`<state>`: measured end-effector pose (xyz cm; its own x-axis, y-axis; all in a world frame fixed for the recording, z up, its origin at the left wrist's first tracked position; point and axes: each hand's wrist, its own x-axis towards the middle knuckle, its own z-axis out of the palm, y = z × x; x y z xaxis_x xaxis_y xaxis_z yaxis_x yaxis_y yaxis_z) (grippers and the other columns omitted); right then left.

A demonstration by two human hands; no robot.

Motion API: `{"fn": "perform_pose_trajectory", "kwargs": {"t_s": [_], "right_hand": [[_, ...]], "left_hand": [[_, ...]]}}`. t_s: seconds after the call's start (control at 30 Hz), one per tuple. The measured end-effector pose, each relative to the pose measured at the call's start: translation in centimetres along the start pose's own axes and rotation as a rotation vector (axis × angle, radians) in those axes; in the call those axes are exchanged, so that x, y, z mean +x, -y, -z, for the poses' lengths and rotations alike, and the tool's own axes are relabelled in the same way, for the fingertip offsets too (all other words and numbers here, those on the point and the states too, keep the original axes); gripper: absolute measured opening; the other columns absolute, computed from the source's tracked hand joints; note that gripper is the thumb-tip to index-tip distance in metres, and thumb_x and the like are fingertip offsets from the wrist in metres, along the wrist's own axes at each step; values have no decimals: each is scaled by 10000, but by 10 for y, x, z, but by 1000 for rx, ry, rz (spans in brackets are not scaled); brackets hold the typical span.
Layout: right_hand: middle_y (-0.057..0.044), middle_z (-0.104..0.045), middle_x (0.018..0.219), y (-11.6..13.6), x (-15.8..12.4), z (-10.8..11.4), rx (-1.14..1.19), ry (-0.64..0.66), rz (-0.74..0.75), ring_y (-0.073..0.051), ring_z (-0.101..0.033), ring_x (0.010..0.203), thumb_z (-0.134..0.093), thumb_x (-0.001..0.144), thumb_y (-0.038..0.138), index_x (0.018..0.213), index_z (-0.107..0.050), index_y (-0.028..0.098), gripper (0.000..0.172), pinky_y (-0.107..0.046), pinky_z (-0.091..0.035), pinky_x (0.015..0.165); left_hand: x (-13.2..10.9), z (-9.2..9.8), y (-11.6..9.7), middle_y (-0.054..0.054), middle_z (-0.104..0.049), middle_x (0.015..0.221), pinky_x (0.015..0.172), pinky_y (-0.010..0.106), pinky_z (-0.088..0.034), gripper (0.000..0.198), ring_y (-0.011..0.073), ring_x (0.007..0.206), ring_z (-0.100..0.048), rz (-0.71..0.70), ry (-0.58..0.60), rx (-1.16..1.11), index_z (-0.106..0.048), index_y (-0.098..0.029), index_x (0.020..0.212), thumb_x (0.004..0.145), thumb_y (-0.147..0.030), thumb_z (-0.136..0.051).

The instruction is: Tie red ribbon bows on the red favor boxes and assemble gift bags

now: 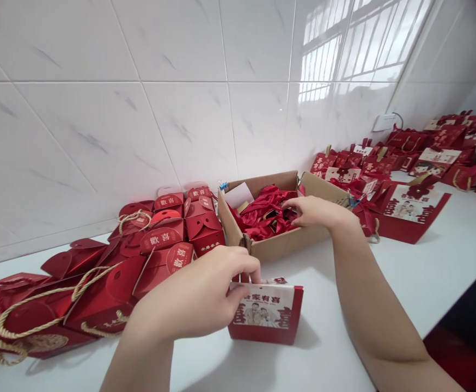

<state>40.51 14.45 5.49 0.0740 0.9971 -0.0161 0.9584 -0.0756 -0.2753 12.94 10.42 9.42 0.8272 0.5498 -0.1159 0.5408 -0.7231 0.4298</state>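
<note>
A small red gift bag with a cartoon couple on its white front stands upright on the white counter in front of me. My left hand pinches its top edge, fingers closed. My right hand reaches into an open cardboard box behind the bag, fingers curled among red ribbons. What the fingers grip there is hidden.
A heap of small red boxes and flat red bags with gold rope handles lies at the left. More red bags spread along the counter to the right, up to the tiled wall. The counter edge runs at lower right.
</note>
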Motion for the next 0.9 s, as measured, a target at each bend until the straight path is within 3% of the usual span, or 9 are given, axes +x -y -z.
{"fn": "perform_pose_trajectory", "kwargs": {"t_s": [0.1,0.2,0.4,0.5,0.6,0.8,0.9], "right_hand": [[-67,-604,1223,-2,11,-7,31,2,3,-234,-591,1037,-558,816,287,1267,-536,232,455,-283,-449,801],[-121,-628,1162,-2,22,-15,57,-39,-37,-230,-621,960,-330,934,347,1268,-513,182,415,-300,-462,749],[-108,-652,1056,5,24,-17,45,-167,-5,-212,-608,922,-567,818,286,1246,-444,182,457,-267,-447,716],[-116,-656,1018,5,24,-16,26,-202,-27,-202,-607,903,-550,782,153,1067,-564,153,286,-265,-436,740],[-139,-675,955,1,27,-18,22,-154,-80,-224,-627,872,-545,723,72,886,-649,128,201,-272,-441,729],[-144,-655,1074,-4,28,-18,28,-141,-87,-237,-611,971,-544,735,103,1078,-622,130,353,-282,-449,795],[-115,-667,1072,-3,28,-17,37,-122,-51,-216,-615,964,-561,749,120,1046,-645,150,310,-267,-449,820]], "left_hand": [[-1,0,-1,-52,-593,895,652,257,-392,122,135,803,-521,3,4,10,-550,-254,799,842,-184,-461],[0,0,-1,-54,-589,893,668,257,-395,123,135,820,-522,0,5,12,-550,-260,802,840,-179,-465],[2,-1,0,-50,-582,899,662,260,-397,123,132,803,-524,8,-2,24,-550,-262,815,846,-188,-457],[1,0,-1,-50,-584,913,674,259,-400,128,133,824,-528,14,4,25,-557,-263,822,844,-184,-458],[0,1,-2,-46,-586,917,654,255,-397,129,133,817,-529,19,15,18,-558,-256,820,843,-182,-455],[1,-1,-2,-37,-580,902,669,265,-398,125,139,814,-528,1,-1,20,-551,-246,811,848,-184,-449],[1,0,-2,-39,-581,897,672,265,-400,125,138,812,-527,1,5,19,-546,-247,808,852,-188,-445]]}}
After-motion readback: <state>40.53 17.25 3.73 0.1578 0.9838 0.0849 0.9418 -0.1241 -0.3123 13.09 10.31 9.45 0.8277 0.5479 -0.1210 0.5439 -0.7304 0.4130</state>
